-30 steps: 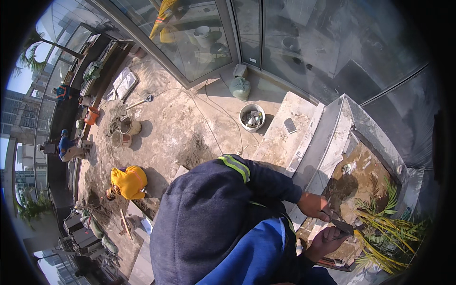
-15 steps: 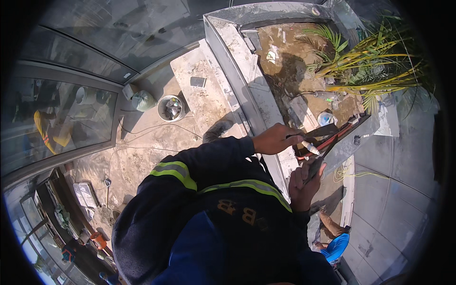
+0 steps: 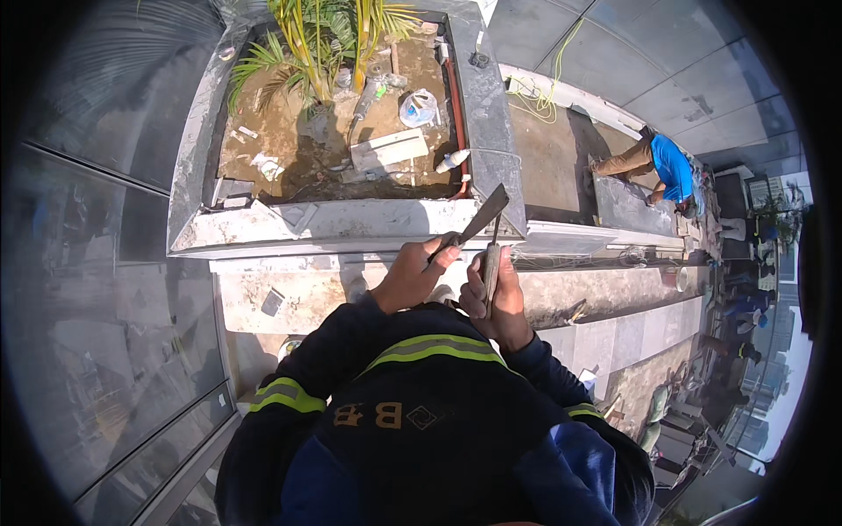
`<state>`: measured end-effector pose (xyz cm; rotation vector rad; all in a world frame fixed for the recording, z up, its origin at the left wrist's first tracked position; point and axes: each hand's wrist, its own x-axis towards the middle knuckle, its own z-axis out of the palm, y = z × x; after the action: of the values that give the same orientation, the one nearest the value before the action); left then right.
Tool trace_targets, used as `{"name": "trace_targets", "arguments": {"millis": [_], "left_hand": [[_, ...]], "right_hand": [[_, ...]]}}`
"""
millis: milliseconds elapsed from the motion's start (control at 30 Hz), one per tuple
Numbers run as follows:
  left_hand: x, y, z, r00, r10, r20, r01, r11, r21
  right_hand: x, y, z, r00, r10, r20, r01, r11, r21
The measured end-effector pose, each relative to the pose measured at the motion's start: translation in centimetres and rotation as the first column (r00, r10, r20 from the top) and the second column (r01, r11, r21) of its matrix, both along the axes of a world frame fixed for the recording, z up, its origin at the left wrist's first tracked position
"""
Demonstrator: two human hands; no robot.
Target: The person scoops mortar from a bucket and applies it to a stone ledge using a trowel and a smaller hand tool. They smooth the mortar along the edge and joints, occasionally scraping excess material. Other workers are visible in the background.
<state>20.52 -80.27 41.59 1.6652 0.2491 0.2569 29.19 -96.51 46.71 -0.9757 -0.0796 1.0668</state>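
Both hands are up close together in front of my chest. My left hand (image 3: 417, 275) is closed round the handle end of a putty knife (image 3: 486, 216), whose flat dark blade points up and right. In my right hand (image 3: 502, 302) is a thin-shafted tool, its worn grey handle (image 3: 491, 270) upright between thumb and fingers. Its narrow metal part rises just behind the putty knife's blade; I cannot tell if the two touch. Beyond the hands runs the front edge of a stone-clad planter (image 3: 351, 216).
Inside the planter are palm stems (image 3: 360, 44), an angle grinder (image 3: 367, 98), a plastic bag (image 3: 419, 109), a pale board (image 3: 389, 150), a white pipe end (image 3: 453, 160) and a reddish pipe (image 3: 456, 96). A person in blue (image 3: 672, 168) bends over at the right, near a yellow cord (image 3: 537, 98).
My view has turned, so the planter now lies straight ahead. Both hands have drawn back from over the planter's pipes toward my body, each still holding its tool.
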Motion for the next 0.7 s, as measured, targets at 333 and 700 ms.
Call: {"name": "trace_targets", "arguments": {"millis": [333, 700], "left_hand": [[4.2, -1.8, -0.8, 0.97, -0.202, -0.133, 0.195, 0.979, -0.064], [7.0, -6.5, -0.2, 0.955, -0.241, -0.175, 0.24, 0.97, -0.031]], "right_hand": [[-0.5, -4.6, -0.7, 0.98, -0.188, 0.065, 0.183, 0.98, 0.078], [0.7, -8.9, -1.0, 0.959, -0.27, 0.082, 0.267, 0.963, 0.048]]}}
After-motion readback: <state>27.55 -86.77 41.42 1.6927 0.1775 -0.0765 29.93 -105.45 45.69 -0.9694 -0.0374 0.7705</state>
